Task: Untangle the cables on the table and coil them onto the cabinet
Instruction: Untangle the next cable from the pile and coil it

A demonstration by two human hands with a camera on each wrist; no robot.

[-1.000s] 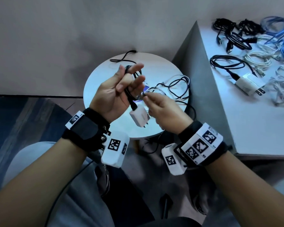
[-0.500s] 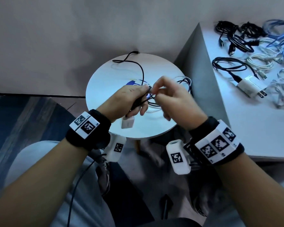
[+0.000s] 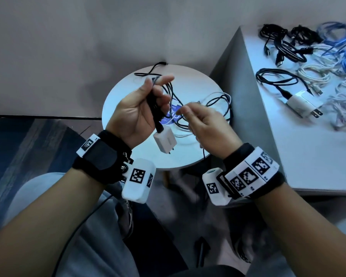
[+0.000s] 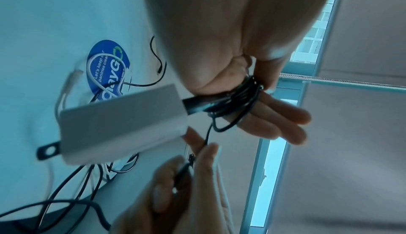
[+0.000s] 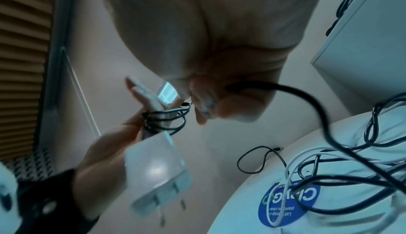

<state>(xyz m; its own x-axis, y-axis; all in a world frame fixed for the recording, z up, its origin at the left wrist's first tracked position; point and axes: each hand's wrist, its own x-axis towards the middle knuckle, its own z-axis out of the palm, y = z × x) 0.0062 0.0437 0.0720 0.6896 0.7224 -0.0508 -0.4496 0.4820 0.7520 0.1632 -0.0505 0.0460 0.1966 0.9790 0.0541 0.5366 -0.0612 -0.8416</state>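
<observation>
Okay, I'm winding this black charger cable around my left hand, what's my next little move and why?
Probably bring the right hand over the left hand for one more wrap. Black cable already loops those fingers with the white charger dangling, and the right hand pinches the slack trailing to the round table.

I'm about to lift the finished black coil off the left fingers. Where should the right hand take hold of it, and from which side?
Pinch the black coil across all its loops where they bunch beside the black plug, probably coming in from the fingertip end of the left hand, since the fingers are straight and the loops can slide off that way. The white charger hangs below, so support it.
</observation>
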